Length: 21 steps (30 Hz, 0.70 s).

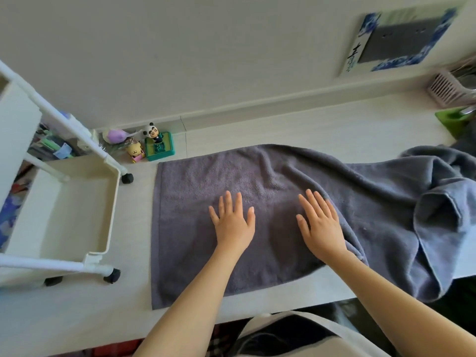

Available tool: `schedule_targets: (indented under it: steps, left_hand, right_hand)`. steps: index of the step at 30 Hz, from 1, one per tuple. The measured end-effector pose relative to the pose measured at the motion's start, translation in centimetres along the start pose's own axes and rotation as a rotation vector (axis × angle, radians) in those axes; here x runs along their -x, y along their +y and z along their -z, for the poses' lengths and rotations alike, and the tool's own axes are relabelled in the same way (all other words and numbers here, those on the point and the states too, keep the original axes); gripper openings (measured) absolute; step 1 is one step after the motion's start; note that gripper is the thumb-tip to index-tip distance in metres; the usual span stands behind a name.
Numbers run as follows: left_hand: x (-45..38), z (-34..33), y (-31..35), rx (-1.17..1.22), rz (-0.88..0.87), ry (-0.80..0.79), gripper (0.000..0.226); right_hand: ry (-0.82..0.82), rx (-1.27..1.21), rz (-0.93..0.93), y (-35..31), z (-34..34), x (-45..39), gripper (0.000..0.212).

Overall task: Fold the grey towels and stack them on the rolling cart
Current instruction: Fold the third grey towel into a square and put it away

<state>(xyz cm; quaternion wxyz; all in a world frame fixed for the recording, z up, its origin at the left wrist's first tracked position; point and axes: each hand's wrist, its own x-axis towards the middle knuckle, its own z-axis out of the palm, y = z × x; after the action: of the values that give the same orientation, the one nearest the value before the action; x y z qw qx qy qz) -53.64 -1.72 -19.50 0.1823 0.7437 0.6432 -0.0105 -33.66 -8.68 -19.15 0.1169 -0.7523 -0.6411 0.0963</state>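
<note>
On pale desk (257, 130) | both my palms flat, fingers spread, gripping nothing: left hand (233, 222), right hand (322, 225) on grey terry towel (195, 202) (right end bunched) | white plastic rolling cart (85, 202) left

Pale table (257, 130) carrying grey towel (206, 253) lying flat, rumpled towel heap (438, 215) at right, small toys (152, 146) sitting near wall, rolling cart (77, 210) at left.

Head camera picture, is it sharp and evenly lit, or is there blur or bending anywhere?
Head view: soft, even daylight without glare; the hands, left and right, cast only faint shadows on the towel. Wide-angle bending curves the wall edge and tilts the cart. The poster in the corner looks smeared.
</note>
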Motion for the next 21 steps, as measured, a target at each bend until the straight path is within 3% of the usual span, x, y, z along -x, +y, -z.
schedule_targets:
  steps: [5,9,15,21]
  left_hand:
    - [-0.3,1.1,6.6,0.121,-0.169,0.049,0.055]
    - [-0.6,1.4,12.4,0.185,-0.226,0.057,0.085]
    - [-1.0,-0.3,21.4,0.209,-0.312,0.053,0.082]
    - [-1.3,-2.4,30.3,0.279,-0.359,0.05,0.073]
  right_hand:
    - [0.096,-0.048,-0.154,5.0,3.1,1.1,0.062]
    - [0.119,-0.042,-0.262,9.9,5.0,1.9,0.066]
    - [0.151,-0.02,-0.388,17.7,8.3,2.7,0.055]
    - [0.295,-0.047,-0.46,25.7,11.1,2.2,0.051]
